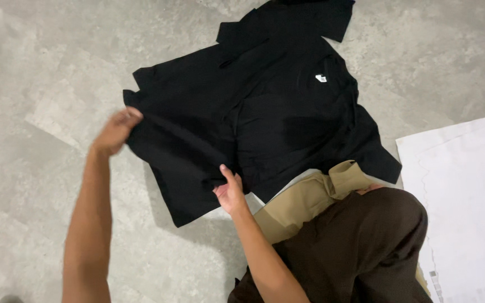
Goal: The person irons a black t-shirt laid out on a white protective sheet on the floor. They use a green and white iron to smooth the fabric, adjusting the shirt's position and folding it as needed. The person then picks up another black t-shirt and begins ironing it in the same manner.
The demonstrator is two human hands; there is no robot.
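Black cloth fills the middle of the view: a black garment (265, 106) lies spread on a grey concrete floor (40, 73). We look down on our own two bare arms reaching into it.

Our left hand (116, 130) pinches the garment's near left edge, fingers closed over the fabric and lifting it slightly off the floor. Our right hand (230, 191) grips the lower hem, thumb up and fingers curled shut on the cloth. Between the two grips one flap of cloth is stretched taut, running along a slanted line from upper left to lower right.

Beyond the grips the garment's long axis runs away from us and to the right, towards the top edge of the view, where a sleeve or collar part sticks out. A small white label (321, 78) sits on the cloth, well beyond the right hand.

Left of the left grip the floor is bare concrete with wide room. Right of the right grip lie a tan garment (304, 199) and our dark brown trouser leg (360, 247), close by. Further right a white sheet (467, 191) covers the floor.
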